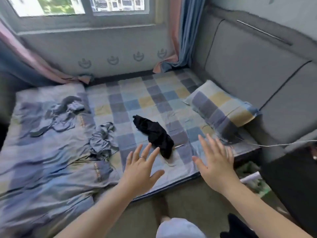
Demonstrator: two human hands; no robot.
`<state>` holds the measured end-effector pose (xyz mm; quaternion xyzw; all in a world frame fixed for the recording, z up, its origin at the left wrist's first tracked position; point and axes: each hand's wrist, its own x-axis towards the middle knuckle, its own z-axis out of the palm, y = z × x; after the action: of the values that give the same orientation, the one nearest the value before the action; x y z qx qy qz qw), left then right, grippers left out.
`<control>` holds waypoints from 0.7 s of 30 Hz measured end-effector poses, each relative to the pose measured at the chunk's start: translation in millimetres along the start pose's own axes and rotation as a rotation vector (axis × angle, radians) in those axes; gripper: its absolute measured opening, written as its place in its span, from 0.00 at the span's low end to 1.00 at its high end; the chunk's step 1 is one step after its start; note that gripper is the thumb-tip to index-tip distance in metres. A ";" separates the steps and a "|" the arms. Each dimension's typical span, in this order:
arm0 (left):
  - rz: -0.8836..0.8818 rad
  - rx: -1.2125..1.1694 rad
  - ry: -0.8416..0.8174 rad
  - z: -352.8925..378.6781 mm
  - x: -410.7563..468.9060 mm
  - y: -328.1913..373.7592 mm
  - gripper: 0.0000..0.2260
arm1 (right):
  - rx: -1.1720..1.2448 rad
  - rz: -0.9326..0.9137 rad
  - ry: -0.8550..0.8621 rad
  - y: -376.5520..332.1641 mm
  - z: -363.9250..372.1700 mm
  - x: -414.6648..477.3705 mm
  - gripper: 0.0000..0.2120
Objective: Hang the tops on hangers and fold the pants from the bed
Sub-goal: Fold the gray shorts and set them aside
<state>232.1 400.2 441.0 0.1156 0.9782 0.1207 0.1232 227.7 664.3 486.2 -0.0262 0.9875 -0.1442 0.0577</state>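
- Black garment (155,134): is being shown lying crumpled in a long bunch on the checked sheet (137,100) of the bed, toward its near edge; whether it is a top or pants cannot be told.
- Grey-blue garment (103,140): is being shown bunched to the left of the black one, where the sheet is being overlapped by the quilt (42,160); the two garments are being separated by a strip of bare sheet.
- Second grey garment (63,115): is being shown spread loosely on the quilt, farther back and to the left, well apart from the black one.
- Left hand (142,170): is being held out over the near edge of the bed, back upward, fingers straight and spread, nothing being gripped; a ring (142,157) is being worn on one finger; the fingertips are being seen at the near end of the black garment, and whether contact is being made cannot be told.
- Right hand (216,164): is being held out to the right of the black garment and apart from it; the fingers are likewise spread, somewhat blurred, with nothing being held.
- Pillow (221,107): is being shown in the same check, lying at the right against the grey padded headboard (248,66).
- White cable (274,145): is being shown running in from the right edge toward the bed corner.
- Window (51,7) and curtains (181,40): are being shown behind the bed.
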 end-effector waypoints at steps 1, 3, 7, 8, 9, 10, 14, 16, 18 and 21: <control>-0.049 -0.019 -0.015 3.7 3.3 -10.8 0.34 | 0.005 -0.026 -0.041 -3.9 9.7 16.0 0.32; -0.145 -0.053 -0.023 9.1 12.8 -31.7 0.33 | 0.003 -0.076 -0.107 -11.9 27.1 49.9 0.32; -0.370 -0.116 -0.027 14.3 30.2 -72.9 0.33 | -0.015 -0.186 -0.216 -32.6 58.6 113.7 0.32; -0.425 -0.130 -0.023 15.4 33.4 -82.9 0.33 | -0.017 -0.217 -0.245 -38.5 66.9 128.2 0.32; -0.477 -0.140 -0.022 17.0 36.4 -92.6 0.33 | -0.024 -0.247 -0.274 -44.5 75.7 143.0 0.32; -0.519 -0.145 -0.025 18.9 39.5 -101.1 0.33 | -0.035 -0.276 -0.302 -49.9 84.7 157.4 0.32; -0.661 -0.208 -0.035 26.8 54.0 -126.9 0.33 | -0.064 -0.349 -0.422 -70.7 121.4 209.9 0.32; -0.728 -0.261 -0.050 34.1 61.1 -136.3 0.32 | -0.081 -0.372 -0.481 -80.3 139.7 231.0 0.32; -0.780 -0.316 -0.081 46.6 68.2 -145.6 0.32 | -0.100 -0.383 -0.521 -88.3 160.4 249.1 0.32; -0.829 -0.396 -0.139 76.4 81.2 -166.8 0.31 | -0.116 -0.385 -0.576 -97.3 200.2 271.4 0.32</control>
<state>143.3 279.4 307.7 -0.3030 0.8895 0.2375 0.2462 -13.8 496.3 294.8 -0.2546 0.9142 -0.0829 0.3041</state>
